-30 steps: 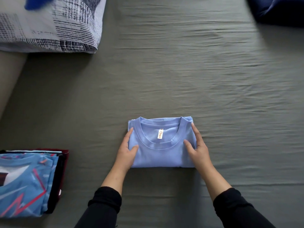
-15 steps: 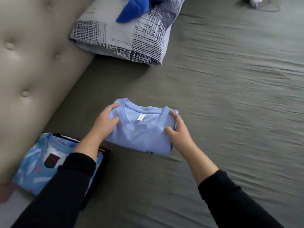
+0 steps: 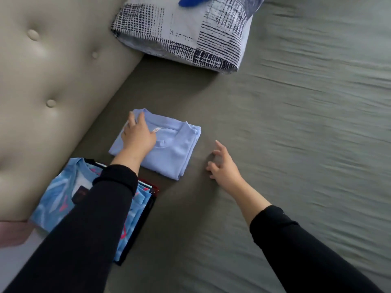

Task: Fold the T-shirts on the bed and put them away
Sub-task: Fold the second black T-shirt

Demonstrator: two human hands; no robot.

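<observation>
Left hand [image 3: 138,136] flat on the folded light-blue T-shirt [image 3: 169,153], fingers spread, likely pinning it square | right hand [image 3: 224,168] hovering at its 3 o'clock, fingers loosely spread, holding nothing | shirt lies on the bed [image 3: 275,144], at 1 o'clock from the folded stack [image 3: 63,191], likely next to be put away.
</observation>
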